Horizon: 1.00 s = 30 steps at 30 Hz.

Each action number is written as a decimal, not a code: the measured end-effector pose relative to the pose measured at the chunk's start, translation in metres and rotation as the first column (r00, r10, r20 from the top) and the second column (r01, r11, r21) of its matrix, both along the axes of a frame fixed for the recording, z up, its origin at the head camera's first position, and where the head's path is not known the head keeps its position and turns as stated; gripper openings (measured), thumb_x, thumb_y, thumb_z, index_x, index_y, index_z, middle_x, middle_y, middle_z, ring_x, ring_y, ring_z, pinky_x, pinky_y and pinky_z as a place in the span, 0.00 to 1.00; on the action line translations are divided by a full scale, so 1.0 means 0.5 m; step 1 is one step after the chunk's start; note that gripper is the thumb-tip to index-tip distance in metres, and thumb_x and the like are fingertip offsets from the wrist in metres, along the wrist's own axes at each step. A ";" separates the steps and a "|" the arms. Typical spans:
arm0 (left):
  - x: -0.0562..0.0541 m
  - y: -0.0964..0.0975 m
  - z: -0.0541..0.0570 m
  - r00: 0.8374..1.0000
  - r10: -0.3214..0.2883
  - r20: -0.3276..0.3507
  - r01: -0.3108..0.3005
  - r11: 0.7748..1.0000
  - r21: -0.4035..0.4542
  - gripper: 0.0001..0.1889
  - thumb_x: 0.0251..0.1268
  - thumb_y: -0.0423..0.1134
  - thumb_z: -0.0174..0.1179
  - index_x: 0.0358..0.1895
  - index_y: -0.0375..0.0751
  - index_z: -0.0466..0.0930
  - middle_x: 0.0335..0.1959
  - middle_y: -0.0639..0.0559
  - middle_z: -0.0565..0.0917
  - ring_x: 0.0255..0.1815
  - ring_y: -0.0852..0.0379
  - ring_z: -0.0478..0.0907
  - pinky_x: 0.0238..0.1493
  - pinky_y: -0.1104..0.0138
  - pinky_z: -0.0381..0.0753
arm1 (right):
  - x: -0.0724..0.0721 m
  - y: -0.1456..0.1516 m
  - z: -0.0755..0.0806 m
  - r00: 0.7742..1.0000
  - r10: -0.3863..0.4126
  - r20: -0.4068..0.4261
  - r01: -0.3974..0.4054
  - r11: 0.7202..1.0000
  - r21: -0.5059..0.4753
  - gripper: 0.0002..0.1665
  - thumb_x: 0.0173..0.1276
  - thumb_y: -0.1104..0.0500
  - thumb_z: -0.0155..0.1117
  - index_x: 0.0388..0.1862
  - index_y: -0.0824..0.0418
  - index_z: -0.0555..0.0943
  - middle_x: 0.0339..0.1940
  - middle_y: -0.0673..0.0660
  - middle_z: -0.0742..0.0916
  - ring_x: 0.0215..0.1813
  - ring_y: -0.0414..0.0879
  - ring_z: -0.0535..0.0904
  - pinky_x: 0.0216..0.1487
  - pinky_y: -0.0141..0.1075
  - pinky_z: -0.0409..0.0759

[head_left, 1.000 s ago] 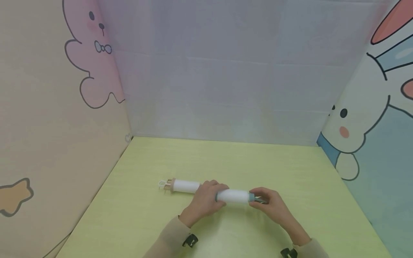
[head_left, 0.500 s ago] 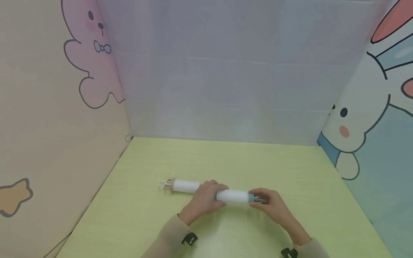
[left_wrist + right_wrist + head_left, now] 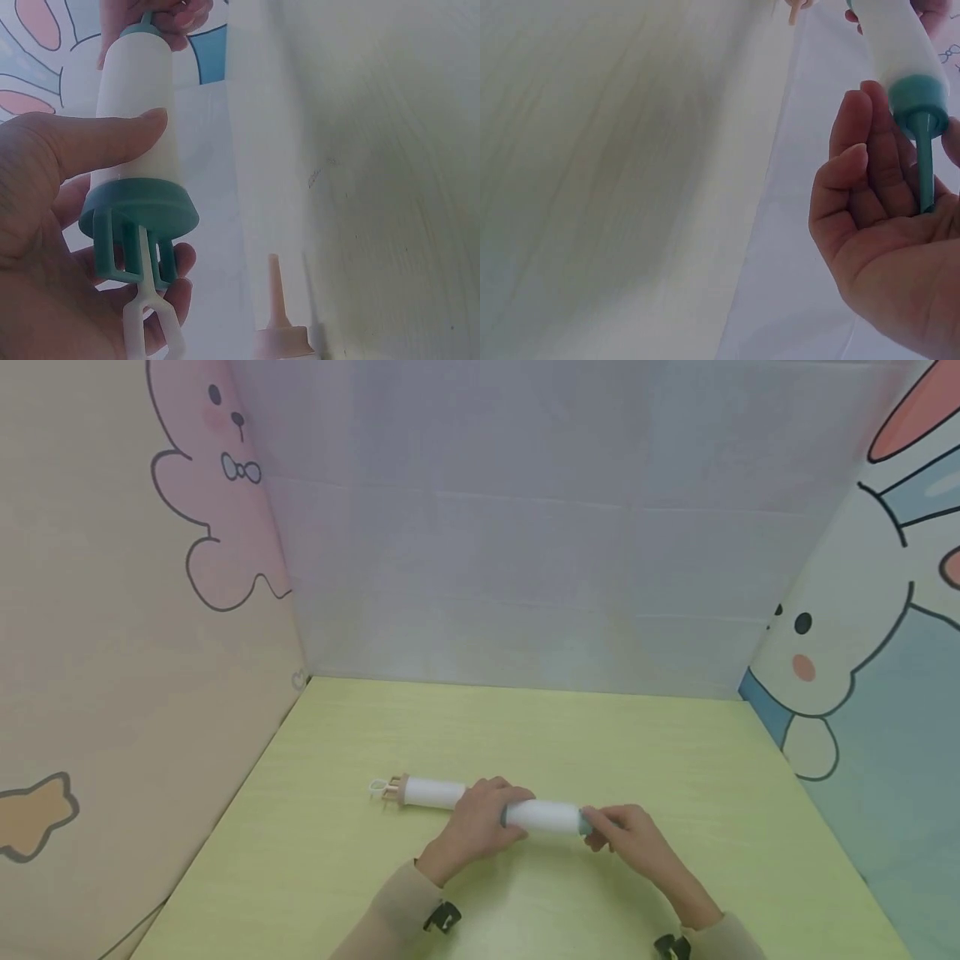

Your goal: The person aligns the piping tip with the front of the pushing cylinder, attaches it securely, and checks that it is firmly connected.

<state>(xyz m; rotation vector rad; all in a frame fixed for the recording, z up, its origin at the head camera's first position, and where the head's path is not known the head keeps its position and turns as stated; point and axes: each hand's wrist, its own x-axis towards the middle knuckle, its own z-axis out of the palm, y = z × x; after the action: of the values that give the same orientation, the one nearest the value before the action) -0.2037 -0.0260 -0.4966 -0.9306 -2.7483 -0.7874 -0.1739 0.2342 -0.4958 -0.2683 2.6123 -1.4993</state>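
A white bottle (image 3: 543, 816) with a teal nozzle lies across between my hands. My left hand (image 3: 480, 827) grips it at its left end, thumb across the white barrel. In the left wrist view, a teal pronged frame (image 3: 139, 217) with a white forked piece (image 3: 150, 311) sticks out from that end. At the other end, my right hand (image 3: 630, 839) pinches the teal nozzle cap (image 3: 919, 101), its thin spout running toward the palm. Just left of my left hand lies a second white bottle (image 3: 433, 793) with beige ends, partly hidden by that hand.
Both hands work above a yellow-green table (image 3: 525, 735). A pale wall sheet (image 3: 465, 527) stands behind it, with cartoon-printed sheets on either side. The second bottle's beige spout (image 3: 277, 292) points up in the left wrist view.
My right hand has shifted its grip on the nozzle end: the thumb side now covers the cap and the fingers sit lower. My left hand and both bottles have hardly moved.
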 end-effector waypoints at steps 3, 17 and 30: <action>0.002 0.000 -0.002 1.000 -0.005 -0.008 0.005 1.000 0.002 0.22 0.47 0.46 0.73 0.50 0.54 0.83 0.41 0.56 0.81 0.40 0.57 0.74 0.41 0.63 0.71 | 0.001 -0.001 0.005 0.999 -0.036 0.009 0.035 0.997 0.066 0.27 0.74 0.46 0.52 0.28 0.65 0.85 0.21 0.52 0.85 0.26 0.48 0.80 0.26 0.34 0.74; 0.001 -0.001 -0.007 1.000 -0.007 -0.021 0.008 1.000 0.023 0.24 0.45 0.46 0.74 0.51 0.53 0.82 0.41 0.57 0.81 0.40 0.58 0.74 0.42 0.64 0.71 | -0.003 0.012 -0.002 0.998 -0.030 0.059 0.034 0.997 -0.068 0.30 0.77 0.46 0.45 0.47 0.73 0.80 0.35 0.64 0.85 0.33 0.57 0.82 0.27 0.41 0.80; 0.000 -0.005 -0.007 0.999 -0.007 -0.034 0.007 1.000 0.011 0.23 0.46 0.44 0.74 0.50 0.52 0.83 0.41 0.55 0.81 0.40 0.56 0.74 0.42 0.63 0.71 | 0.012 0.021 -0.018 0.982 0.101 -0.162 -0.138 0.962 -0.237 0.30 0.58 0.66 0.71 0.57 0.65 0.70 0.54 0.72 0.76 0.47 0.58 0.81 0.42 0.41 0.80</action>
<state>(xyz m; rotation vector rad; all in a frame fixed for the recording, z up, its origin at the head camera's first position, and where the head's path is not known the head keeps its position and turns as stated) -0.2035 -0.0287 -0.5002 -0.9430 -2.7105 -0.7803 -0.1681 0.2445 -0.5048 -0.5726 2.4594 -1.8263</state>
